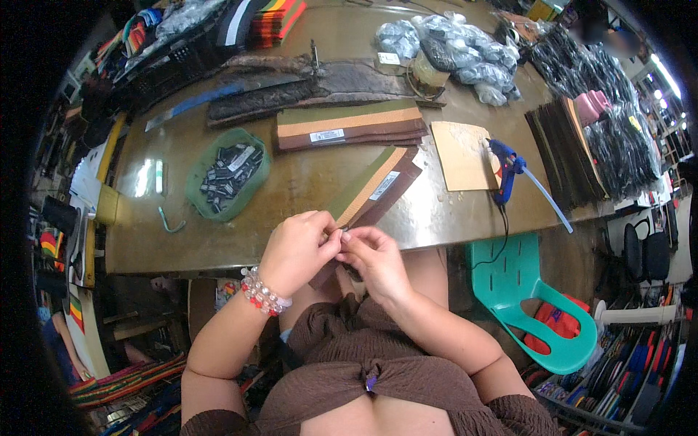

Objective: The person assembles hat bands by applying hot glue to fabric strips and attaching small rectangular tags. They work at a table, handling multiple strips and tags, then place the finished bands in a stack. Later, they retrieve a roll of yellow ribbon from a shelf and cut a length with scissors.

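Close together at the table's near edge, both my hands have their fingertips pinched. My left hand (302,243), with bead bracelets (265,294) at the wrist, closes on the near part of a striped fabric band (374,190) in olive, tan and brown. Thumb and fingers of my right hand (376,260) pinch at the same spot. Any small part between the fingertips is hidden. The band carries a white label (384,186) and slants away onto the table. Beyond it lies a stack of matching bands (351,125).
A green basin (195,178) of small dark clips sits left. At right, a blue glue gun (502,171) rests by a tan board (459,156), its cord hanging over the edge. Plastic-wrapped bundles (465,51) lie at the back. Beside my right arm stands a green plastic chair (538,291).
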Demonstrator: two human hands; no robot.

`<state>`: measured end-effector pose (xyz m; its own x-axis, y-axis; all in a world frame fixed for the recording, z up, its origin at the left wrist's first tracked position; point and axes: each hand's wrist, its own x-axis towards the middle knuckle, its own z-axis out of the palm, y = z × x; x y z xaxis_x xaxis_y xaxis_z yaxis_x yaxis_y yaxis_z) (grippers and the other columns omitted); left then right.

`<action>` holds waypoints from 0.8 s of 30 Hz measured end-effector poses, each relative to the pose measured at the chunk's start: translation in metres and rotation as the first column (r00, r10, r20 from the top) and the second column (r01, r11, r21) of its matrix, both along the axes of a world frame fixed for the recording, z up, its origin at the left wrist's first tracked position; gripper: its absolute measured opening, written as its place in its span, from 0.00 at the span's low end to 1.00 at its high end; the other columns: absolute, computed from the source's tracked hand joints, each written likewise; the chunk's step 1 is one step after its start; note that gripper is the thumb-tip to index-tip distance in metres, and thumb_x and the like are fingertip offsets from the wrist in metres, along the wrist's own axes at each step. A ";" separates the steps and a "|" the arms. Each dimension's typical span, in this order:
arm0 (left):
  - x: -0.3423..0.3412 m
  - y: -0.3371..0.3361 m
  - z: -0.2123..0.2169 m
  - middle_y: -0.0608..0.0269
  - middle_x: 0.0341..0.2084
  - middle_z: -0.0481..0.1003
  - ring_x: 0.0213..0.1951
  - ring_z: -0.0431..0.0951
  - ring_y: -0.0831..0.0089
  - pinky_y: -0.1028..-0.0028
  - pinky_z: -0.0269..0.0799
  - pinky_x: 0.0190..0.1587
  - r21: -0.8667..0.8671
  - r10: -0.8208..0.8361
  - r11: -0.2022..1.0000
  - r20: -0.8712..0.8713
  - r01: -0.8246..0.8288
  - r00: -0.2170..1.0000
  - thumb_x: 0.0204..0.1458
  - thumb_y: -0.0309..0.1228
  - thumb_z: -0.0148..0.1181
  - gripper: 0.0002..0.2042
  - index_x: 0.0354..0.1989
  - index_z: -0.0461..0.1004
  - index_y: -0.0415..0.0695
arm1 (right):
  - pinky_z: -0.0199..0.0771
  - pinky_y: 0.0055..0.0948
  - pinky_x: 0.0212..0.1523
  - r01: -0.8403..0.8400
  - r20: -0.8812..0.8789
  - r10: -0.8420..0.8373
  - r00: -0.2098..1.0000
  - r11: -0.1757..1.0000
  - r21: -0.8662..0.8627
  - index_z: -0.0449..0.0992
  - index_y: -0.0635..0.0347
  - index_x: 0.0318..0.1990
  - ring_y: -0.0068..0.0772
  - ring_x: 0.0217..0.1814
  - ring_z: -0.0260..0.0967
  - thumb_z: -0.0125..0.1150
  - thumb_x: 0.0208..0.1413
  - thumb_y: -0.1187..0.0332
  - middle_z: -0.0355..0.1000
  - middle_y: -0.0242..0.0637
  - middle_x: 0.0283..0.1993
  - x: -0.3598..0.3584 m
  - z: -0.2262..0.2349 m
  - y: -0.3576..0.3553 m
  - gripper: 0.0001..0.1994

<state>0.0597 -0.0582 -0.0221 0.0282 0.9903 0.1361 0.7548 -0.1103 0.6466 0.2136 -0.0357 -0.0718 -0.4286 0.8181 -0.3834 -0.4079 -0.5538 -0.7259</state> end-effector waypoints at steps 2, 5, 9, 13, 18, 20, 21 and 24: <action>0.000 0.000 0.001 0.54 0.24 0.74 0.28 0.77 0.60 0.67 0.74 0.33 0.054 -0.011 0.998 -0.153 0.019 0.988 0.48 0.30 0.61 0.07 0.28 0.74 0.39 | 0.72 0.29 0.49 -0.051 0.458 -0.258 0.851 0.827 0.560 0.74 0.63 0.41 0.31 0.45 0.71 0.63 0.53 0.75 0.72 0.37 0.43 0.008 0.010 0.006 0.09; -0.001 -0.003 0.005 0.55 0.26 0.74 0.31 0.75 0.57 0.63 0.73 0.36 0.118 -0.034 0.991 -0.249 0.065 0.968 0.49 0.30 0.59 0.06 0.30 0.73 0.41 | 0.55 0.51 0.60 -0.520 0.504 -0.626 0.595 0.178 0.836 0.75 0.55 0.36 0.39 0.57 0.63 0.65 0.44 0.70 0.70 0.33 0.46 0.015 0.022 0.020 0.10; -0.005 -0.009 0.013 0.57 0.27 0.74 0.34 0.76 0.58 0.63 0.75 0.36 0.115 -0.082 0.986 -0.313 0.124 0.946 0.52 0.28 0.55 0.05 0.35 0.73 0.41 | 0.40 0.63 0.67 -0.713 0.484 -0.663 0.570 -0.107 0.693 0.74 0.52 0.30 0.33 0.57 0.64 0.59 0.45 0.66 0.68 0.28 0.39 0.010 0.027 0.040 0.05; -0.019 -0.016 0.023 0.47 0.37 0.77 0.39 0.77 0.50 0.60 0.74 0.41 -0.153 -0.078 0.988 -0.276 0.037 0.958 0.53 0.26 0.53 0.14 0.48 0.72 0.39 | 0.40 0.61 0.69 -0.698 0.504 -0.613 0.609 -0.114 0.707 0.73 0.52 0.30 0.27 0.45 0.69 0.60 0.47 0.67 0.68 0.27 0.33 0.003 0.029 0.053 0.03; -0.030 -0.005 0.034 0.48 0.37 0.77 0.38 0.78 0.53 0.60 0.75 0.41 -0.054 -0.141 0.990 -0.213 0.133 0.967 0.51 0.21 0.50 0.15 0.49 0.71 0.39 | 0.48 0.57 0.67 -0.783 0.610 -0.550 0.570 -0.140 0.606 0.73 0.52 0.31 0.28 0.39 0.70 0.61 0.49 0.67 0.69 0.27 0.31 0.003 0.037 0.073 0.04; -0.036 0.005 0.040 0.48 0.37 0.77 0.38 0.78 0.52 0.59 0.74 0.42 -0.082 -0.150 0.987 -0.180 0.137 0.972 0.51 0.20 0.50 0.15 0.49 0.71 0.40 | 0.49 0.58 0.67 -0.820 0.634 -0.566 0.527 -0.143 0.554 0.73 0.54 0.41 0.29 0.45 0.71 0.57 0.51 0.68 0.71 0.29 0.36 0.010 0.043 0.091 0.09; -0.040 0.013 0.042 0.49 0.41 0.77 0.41 0.78 0.53 0.61 0.74 0.44 -0.005 -0.137 0.990 -0.198 0.139 0.971 0.50 0.18 0.50 0.17 0.49 0.72 0.40 | 0.49 0.59 0.67 -0.810 0.584 -0.622 0.522 -0.147 0.568 0.72 0.55 0.44 0.30 0.47 0.70 0.54 0.53 0.69 0.72 0.31 0.38 0.014 0.046 0.103 0.11; -0.057 0.048 0.041 0.50 0.46 0.76 0.48 0.77 0.55 0.63 0.73 0.52 0.201 -0.016 0.977 -0.246 0.067 0.969 0.50 0.17 0.49 0.18 0.51 0.72 0.41 | 0.50 0.56 0.67 -0.860 0.549 -0.756 0.356 -0.035 0.510 0.69 0.55 0.56 0.31 0.53 0.69 0.50 0.53 0.71 0.74 0.33 0.45 0.040 0.055 0.150 0.20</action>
